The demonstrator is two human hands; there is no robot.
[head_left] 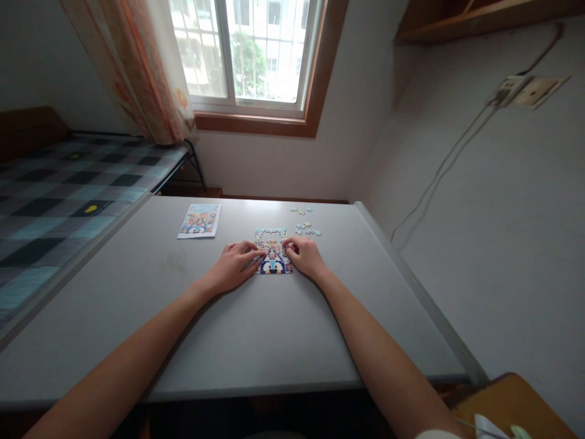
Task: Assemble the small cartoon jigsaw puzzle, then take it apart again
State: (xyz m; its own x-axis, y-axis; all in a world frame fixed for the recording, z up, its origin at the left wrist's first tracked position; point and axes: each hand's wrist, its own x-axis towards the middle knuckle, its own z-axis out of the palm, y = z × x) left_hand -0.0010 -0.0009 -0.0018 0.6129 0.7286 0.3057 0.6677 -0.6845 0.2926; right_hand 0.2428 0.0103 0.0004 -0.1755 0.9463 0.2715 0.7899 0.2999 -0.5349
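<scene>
A partly assembled jigsaw puzzle (273, 267) lies flat on the grey table, with a blue and white cartoon face along its near edge. There is a gap in its upper part, where the table shows inside the top border. My left hand (235, 265) rests at the puzzle's left edge, fingers stretched out over the border. At the right edge, my right hand (305, 255) has its thumb and fingers curled together against the puzzle. Whatever is between those fingertips is too small to make out. Several loose puzzle pieces (308, 225) are scattered just beyond my right hand.
A printed picture sheet (200, 221) with a similar design lies left of the puzzle on the table (256, 341). A bed with a checked cover (91, 177) stands at the left. Along the right wall (493, 201), a cable hangs from a socket (512, 90).
</scene>
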